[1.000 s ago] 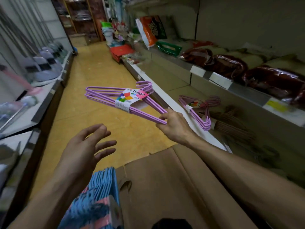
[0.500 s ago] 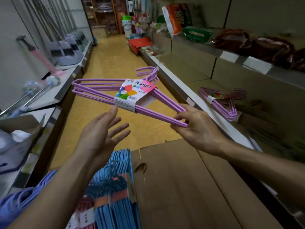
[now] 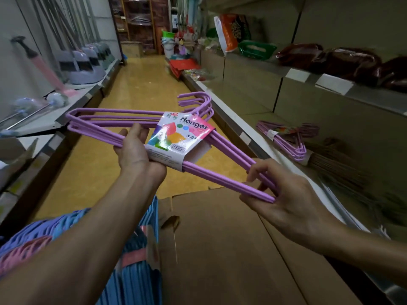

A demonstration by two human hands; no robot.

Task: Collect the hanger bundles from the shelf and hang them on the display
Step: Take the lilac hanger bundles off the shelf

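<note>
We hold purple hanger bundle (image 3: 141,126) mid-aisle over cardboard box (image 3: 220,249), left hand (image 3: 134,148) cupping under its middle beside the label, right hand (image 3: 284,194) pinching near right corner, second purple bundle (image 3: 284,139) on right shelf (image 3: 246,119)

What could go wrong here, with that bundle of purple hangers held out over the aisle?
The right hand only pinches one corner of the purple hanger bundle, so that grip might slip. The left hand holds the bundle beside the paper label, which could tear or slide. The hooks stick out forward and may snag the shelf edge close alongside.
</note>
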